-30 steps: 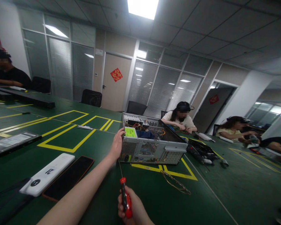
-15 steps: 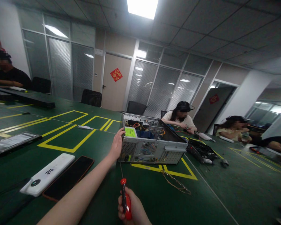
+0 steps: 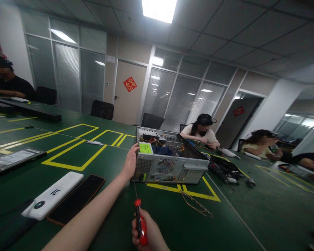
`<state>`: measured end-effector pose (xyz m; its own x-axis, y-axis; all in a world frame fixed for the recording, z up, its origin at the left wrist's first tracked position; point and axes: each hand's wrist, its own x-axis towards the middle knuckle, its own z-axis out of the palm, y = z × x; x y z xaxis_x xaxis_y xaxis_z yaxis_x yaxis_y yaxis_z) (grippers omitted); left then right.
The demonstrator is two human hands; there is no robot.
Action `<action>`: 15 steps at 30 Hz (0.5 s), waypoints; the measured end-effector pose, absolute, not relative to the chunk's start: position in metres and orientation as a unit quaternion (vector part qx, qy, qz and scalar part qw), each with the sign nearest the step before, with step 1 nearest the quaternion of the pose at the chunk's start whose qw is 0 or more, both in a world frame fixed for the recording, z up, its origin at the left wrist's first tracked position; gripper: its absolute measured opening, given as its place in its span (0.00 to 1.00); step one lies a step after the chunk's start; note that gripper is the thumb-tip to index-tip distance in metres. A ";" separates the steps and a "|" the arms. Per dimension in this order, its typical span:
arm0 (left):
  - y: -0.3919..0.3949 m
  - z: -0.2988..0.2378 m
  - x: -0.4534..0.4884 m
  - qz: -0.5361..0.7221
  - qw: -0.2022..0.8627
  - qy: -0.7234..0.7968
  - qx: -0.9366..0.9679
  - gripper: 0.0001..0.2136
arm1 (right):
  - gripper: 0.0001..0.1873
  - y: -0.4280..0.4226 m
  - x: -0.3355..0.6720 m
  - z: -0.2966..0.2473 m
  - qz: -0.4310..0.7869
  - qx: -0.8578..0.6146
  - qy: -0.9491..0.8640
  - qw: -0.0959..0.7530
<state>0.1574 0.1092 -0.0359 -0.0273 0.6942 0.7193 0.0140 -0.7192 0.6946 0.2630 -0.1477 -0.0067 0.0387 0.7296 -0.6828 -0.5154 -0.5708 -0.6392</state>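
Note:
An open grey computer case [image 3: 170,164] lies on its side on the green table [image 3: 251,212], with cables and a green-labelled part visible inside. My left hand [image 3: 131,162] grips the case's near left corner, thumb on top. At the bottom edge of the view my right hand [image 3: 148,235] is closed around a red-and-black screwdriver [image 3: 139,218]. Its thin shaft points up toward the lower left of the case's rear panel.
A white power bank [image 3: 53,195] and a black phone [image 3: 77,198] lie at the left, a flat tray [image 3: 14,158] further left. A loose wire loop [image 3: 196,205] lies before the case, black parts [image 3: 223,169] right of it. Other people sit around the table's far side.

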 end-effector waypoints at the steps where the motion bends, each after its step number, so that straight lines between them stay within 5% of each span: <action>1: 0.109 -0.036 0.157 0.662 0.257 0.275 0.649 0.33 | 0.25 -0.148 0.263 -0.006 0.688 -0.559 -0.094 0.453; 7: 0.109 -0.034 0.150 0.648 0.254 0.281 0.661 0.37 | 0.29 -0.145 0.261 -0.010 0.689 -0.555 -0.083 0.458; 15: 0.125 0.000 0.129 0.585 0.294 0.273 0.705 0.29 | 0.17 -0.136 0.276 -0.033 0.735 -0.524 -0.172 0.396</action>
